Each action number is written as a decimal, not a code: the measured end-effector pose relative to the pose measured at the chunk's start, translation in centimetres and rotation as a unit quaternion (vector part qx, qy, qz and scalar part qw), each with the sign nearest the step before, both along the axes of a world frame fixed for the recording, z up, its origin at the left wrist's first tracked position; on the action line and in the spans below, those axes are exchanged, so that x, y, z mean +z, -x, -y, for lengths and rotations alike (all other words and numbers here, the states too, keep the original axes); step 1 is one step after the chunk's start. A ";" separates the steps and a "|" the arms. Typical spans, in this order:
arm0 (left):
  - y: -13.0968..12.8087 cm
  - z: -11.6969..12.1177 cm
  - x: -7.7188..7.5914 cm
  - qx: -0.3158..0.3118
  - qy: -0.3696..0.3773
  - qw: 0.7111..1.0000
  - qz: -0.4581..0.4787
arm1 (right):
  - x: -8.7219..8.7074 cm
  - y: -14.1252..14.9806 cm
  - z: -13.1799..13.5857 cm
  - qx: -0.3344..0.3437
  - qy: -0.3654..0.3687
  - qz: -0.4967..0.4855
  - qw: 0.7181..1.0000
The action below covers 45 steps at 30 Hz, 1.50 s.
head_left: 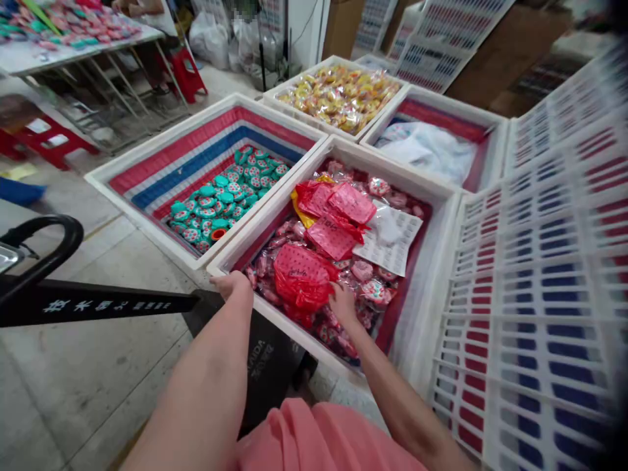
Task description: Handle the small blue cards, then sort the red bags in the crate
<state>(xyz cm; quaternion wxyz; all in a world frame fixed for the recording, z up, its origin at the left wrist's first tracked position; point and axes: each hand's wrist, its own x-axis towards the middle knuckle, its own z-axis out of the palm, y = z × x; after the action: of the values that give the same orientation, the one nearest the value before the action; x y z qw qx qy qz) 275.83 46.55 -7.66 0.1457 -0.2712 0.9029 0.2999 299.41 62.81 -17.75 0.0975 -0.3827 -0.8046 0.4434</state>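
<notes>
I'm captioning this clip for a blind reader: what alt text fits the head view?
The person's right hand reaches into a white crate of pink wrapped items beside a red bag, while the left hand rests on the crate's rim. A neighbouring crate holds teal items.

Teal items crate [147, 171], yellow sweets crate [314, 70], red stool [189, 72] nr table [29, 59].

This looks like a small packing workshop or wholesale storeroom. White plastic crates [275, 216] sit on a bare concrete floor [98, 340], each filled with bulk small goods: teal pieces [220, 199] at 11 o'clock, pink wrapped pieces [343, 261] at centre, yellow ones [341, 95] at 12. Folded crates [540, 275] stack at 3 o'clock; a sorting table [59, 46] stands at 10.
</notes>
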 end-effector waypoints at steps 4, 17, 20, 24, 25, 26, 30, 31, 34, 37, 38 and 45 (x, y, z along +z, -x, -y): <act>0.2 -0.3 -0.5 0.076 0.072 0.994 -0.035 | -0.5 1.8 1.5 0.203 -0.176 0.065 0.961; 0.6 -0.4 -1.3 0.109 0.119 0.986 -0.047 | -2.1 1.1 3.3 0.297 -0.179 0.121 0.930; 0.6 -0.4 -1.2 0.103 0.130 0.985 -0.037 | -1.7 1.0 3.4 0.302 -0.170 0.122 0.930; 0.6 -0.3 -1.3 0.104 0.129 0.985 -0.043 | -1.3 0.9 3.4 0.303 -0.177 0.121 0.929; 0.6 -0.3 -1.3 0.106 0.126 0.985 -0.046 | -1.3 0.9 3.5 0.308 -0.180 0.116 0.927; 0.6 -0.3 -1.3 0.109 0.124 0.985 -0.047 | -1.3 1.0 3.5 0.313 -0.184 0.108 0.925; 0.6 -0.4 -1.3 0.110 0.119 0.986 -0.046 | -1.8 1.8 3.5 0.301 -0.171 0.080 0.935; 0.6 -0.5 -1.2 0.109 0.119 0.986 -0.046 | -2.0 2.1 3.4 0.287 -0.147 0.071 0.944; 0.6 -0.6 -1.1 0.114 0.124 0.985 -0.046 | -2.6 2.8 2.6 0.177 0.000 -0.012 0.984; 0.6 -0.6 -1.1 0.119 0.128 0.983 -0.048 | -2.8 3.2 0.7 0.044 0.105 -0.095 0.989; 0.6 -0.6 -1.1 0.120 0.127 0.983 -0.050 | -2.7 3.3 -0.2 0.015 0.117 -0.108 0.987; 0.6 -0.7 -1.0 0.125 0.126 0.983 -0.056 | 0.4 2.8 -7.0 -0.127 0.157 -0.228 0.952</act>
<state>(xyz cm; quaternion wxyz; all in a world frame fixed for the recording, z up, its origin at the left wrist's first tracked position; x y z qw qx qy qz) 275.25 47.28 -8.67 0.0213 -0.3812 0.8991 0.2142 296.56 69.85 -17.36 0.2727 -0.3813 -0.6259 0.6233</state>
